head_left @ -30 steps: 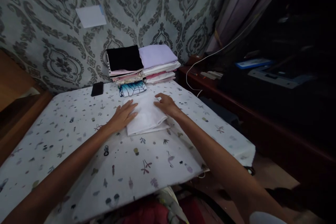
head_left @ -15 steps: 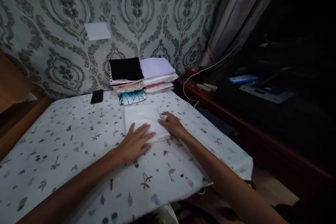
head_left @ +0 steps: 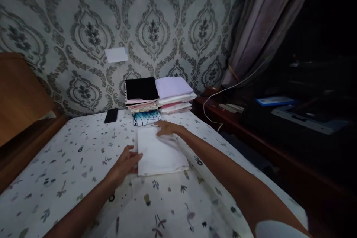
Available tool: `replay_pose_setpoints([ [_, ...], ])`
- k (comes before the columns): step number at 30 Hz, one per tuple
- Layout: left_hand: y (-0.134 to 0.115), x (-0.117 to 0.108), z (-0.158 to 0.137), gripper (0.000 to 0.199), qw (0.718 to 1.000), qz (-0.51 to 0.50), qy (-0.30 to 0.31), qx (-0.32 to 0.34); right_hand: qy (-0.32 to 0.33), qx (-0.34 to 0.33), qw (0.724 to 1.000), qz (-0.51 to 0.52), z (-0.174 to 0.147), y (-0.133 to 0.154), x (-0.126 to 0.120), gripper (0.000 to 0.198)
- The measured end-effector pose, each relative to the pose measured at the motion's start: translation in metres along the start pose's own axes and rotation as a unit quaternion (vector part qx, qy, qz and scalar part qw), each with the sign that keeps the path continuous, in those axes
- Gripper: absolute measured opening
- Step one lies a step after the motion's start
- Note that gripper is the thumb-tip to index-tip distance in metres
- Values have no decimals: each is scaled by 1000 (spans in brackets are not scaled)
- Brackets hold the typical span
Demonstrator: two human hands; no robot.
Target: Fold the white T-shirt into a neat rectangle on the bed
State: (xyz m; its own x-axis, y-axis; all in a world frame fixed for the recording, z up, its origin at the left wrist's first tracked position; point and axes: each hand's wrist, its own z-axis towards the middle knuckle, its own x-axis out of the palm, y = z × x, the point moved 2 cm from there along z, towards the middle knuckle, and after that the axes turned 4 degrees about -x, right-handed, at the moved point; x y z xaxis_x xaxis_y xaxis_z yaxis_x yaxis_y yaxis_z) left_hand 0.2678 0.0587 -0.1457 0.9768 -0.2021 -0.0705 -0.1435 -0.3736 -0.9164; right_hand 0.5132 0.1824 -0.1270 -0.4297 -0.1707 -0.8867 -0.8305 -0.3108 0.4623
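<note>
A folded white cloth (head_left: 161, 154) lies flat on the patterned sheet. My left hand (head_left: 125, 163) is at its left edge, fingers apart, one fingertip touching the cloth and the lower fingers partly hidden. Reaching across the right side, my right hand (head_left: 167, 128) takes hold of the far edge with thumb and fingers. Just beyond it is a folded blue and white cloth with a web print (head_left: 146, 118), under the left stack. A folded black cloth (head_left: 141, 88) tops that stack, and a folded lilac cloth (head_left: 175, 86) tops the neighbouring one.
A black phone (head_left: 111, 115) rests on the patterned sheet (head_left: 92, 163) to the left. Wooden furniture (head_left: 23, 96) stands at the far left. On the right, a white cable (head_left: 205, 108) hangs by a dark red ledge (head_left: 200, 100). The patterned wall (head_left: 156, 55) closes off the back.
My left hand has moved off the cloth's top to its left edge. My right hand has gone from the right edge to the far edge. The view has shifted.
</note>
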Motion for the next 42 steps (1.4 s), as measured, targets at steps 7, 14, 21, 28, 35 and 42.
replay_pose_setpoints([
  [7, -3, 17, 6, 36, 988, 21, 89, -121, 38, 7, 999, 35, 14, -8, -12, 44],
  [14, -32, -9, 21, 33, 976, -216, 20, -11, 4, -20, 992, 128, -26, -7, -16, 26],
  [21, -8, 8, 23, 77, 970, -228, 41, -70, -101, -4, 978, 180, -59, -15, 2, 23],
  [28, -115, -19, 64, 71, 980, -91, -22, 176, -297, -114, 926, 201, -23, -3, -83, 17],
  [35, -274, -43, 176, 74, 896, 191, -229, 329, -383, 42, 922, 26, 107, 12, -161, 35],
  [42, -231, -23, 271, 60, 835, 393, -216, 320, -299, 20, 942, -149, 195, -12, -100, 57],
])
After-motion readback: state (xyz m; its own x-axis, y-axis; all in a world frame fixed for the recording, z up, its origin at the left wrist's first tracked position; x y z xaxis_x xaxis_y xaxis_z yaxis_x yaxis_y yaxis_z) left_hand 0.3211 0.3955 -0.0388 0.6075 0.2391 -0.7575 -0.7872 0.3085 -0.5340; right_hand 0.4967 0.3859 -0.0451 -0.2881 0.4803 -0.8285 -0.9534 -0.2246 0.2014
